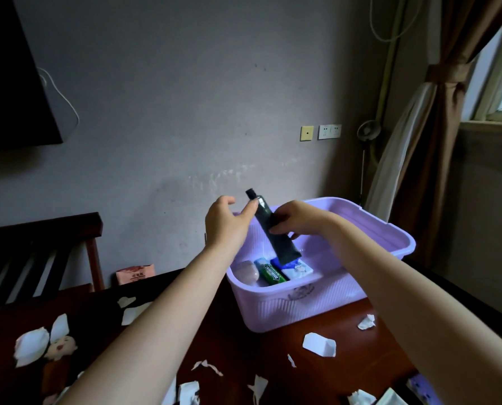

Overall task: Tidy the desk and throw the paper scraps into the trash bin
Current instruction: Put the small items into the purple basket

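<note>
Where the frame ends at the bottom, torn white paper scraps point(319, 344) lie scattered over the dark wooden desk point(273, 343), some at lower left around a small cartoon figure point(59, 346), others at lower right in front of the basket. Both bare forearms reach up from the lower corners toward the centre. Just beyond the scraps, right of centre, a lilac plastic basket point(396, 232) sits on the desk; along its near wall lie a pinkish oval object point(246, 272), a green pack point(270, 273) and a blue-and-white tissue pack point(298, 270), side by side. Above them, the right hand point(298, 220) grips a dark tube point(276, 238) around its middle, fingers curled round it. It tilts, black cap toward the upper left, flat end low inside the basket over the tissue pack. The left hand point(225, 220) hangs beside the tube, fingers spread apart, one fingertip touching it just below the cap. Farther back at left stand a dark wooden chair point(39, 229) and a pink packet point(135, 274). On the grey wall, wall sockets point(329, 131) sit right of centre, a black screen point(10, 83) fills the upper left, and a tied brown curtain point(437, 141) hangs at right.
</note>
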Action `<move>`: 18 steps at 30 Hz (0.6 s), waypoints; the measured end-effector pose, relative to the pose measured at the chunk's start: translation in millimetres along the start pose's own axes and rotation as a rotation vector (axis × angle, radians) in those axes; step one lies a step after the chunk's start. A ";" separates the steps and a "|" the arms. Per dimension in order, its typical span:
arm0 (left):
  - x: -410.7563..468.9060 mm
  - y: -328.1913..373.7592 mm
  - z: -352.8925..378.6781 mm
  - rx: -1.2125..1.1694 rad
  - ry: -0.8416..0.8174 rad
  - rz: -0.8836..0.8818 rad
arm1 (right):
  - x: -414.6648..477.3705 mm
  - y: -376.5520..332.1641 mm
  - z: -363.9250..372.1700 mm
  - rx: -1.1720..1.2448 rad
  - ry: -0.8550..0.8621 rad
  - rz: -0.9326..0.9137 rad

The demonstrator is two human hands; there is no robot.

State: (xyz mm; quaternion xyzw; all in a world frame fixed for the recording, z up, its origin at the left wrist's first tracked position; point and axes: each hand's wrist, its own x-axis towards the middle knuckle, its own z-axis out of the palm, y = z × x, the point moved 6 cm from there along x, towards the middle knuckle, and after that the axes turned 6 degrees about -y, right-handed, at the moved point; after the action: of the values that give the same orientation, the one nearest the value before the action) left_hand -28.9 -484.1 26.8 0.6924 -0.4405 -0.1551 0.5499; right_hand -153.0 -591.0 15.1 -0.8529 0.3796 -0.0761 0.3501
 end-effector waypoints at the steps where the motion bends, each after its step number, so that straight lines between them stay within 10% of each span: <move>1: 0.0 1.1 0.5 0.038 -0.009 0.009 | 0.6 11.1 -5.5 -0.041 0.007 0.081; 8: 1.1 9.2 14.5 0.308 -0.114 0.073 | -16.8 72.0 -23.7 -0.309 -0.156 0.525; 18: 3.1 2.0 17.9 0.364 -0.174 0.009 | -13.8 74.7 3.1 -0.240 -0.275 0.495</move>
State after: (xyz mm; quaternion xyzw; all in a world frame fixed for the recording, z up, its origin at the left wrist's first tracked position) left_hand -40.6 -497.7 23.3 0.7626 -0.5100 -0.1296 0.3761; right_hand -205.8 -614.5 -34.2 -0.7722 0.5310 0.1731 0.3030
